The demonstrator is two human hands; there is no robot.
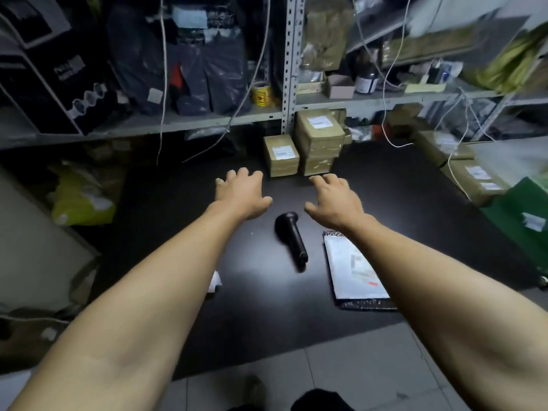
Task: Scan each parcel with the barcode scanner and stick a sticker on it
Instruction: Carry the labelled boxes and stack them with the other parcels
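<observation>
Both hands, left hand (241, 194) and right hand (333, 200), reach empty and spread just short of the stacked parcels (302, 149), barcode scanner (292, 238) behind.

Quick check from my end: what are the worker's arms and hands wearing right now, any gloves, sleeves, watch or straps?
Nothing shows on them. The left hand and right hand are bare, with no gloves, rings or tape visible. Both forearms are uncovered up to the frame edge, with no sleeves, watch, wristband or cable in view.
</observation>
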